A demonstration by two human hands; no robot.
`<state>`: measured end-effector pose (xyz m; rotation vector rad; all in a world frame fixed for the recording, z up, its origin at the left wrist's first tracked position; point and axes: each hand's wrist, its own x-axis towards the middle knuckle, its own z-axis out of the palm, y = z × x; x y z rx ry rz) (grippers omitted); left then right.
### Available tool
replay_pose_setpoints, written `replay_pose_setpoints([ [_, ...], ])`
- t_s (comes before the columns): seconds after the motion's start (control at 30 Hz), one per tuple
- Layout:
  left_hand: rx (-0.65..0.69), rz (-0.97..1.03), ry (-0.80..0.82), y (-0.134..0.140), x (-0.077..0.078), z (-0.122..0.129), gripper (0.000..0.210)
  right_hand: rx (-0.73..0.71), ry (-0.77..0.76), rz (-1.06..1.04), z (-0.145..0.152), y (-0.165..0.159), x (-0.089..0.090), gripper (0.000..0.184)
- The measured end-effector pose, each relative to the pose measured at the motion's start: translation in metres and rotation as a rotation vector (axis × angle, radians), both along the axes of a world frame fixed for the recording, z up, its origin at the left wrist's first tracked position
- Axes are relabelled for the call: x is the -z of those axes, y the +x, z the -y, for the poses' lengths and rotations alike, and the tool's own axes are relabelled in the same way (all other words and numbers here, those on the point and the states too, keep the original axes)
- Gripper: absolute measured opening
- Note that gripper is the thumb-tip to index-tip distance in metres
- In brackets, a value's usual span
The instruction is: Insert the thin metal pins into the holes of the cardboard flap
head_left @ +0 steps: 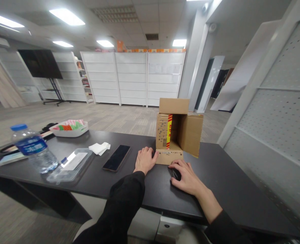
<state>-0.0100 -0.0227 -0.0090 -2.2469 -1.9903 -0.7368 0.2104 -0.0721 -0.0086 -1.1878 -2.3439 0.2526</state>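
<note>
An open cardboard box (176, 135) stands on its side on the dark table, its opening facing me. Its lower flap (169, 157) lies toward me and has a row of small holes. My left hand (145, 160) rests on the tabletop just left of that flap, fingers loosely bent and apart, the thumb at the flap's edge. To the right, my right hand (185, 175) curls around a small black computer mouse (175, 174), partly hidden under the fingers, in front of the flap. A dark phone (116, 158) lies left of my left hand.
Further left on the table (228, 183) are a crumpled white tissue (99, 148), a clear plastic case (75, 164), a water bottle (34, 149) and a white basket (70, 130) of colourful packets. A perforated panel (279, 101) rises along the right side.
</note>
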Motion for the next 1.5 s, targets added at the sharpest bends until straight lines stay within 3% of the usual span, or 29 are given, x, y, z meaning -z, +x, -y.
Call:
replay_pose_setpoints([
  [0.9,0.0,-0.008,-0.002,-0.0007,-0.0019,0.0,0.041,0.012,-0.035,-0.021,-0.0014,-0.0008,0.0004,0.043],
  [1.5,-0.01,-0.01,0.006,0.0,0.0006,-0.0013,0.041,0.034,-0.055,-0.069,-0.0014,0.0005,-0.0033,0.03],
])
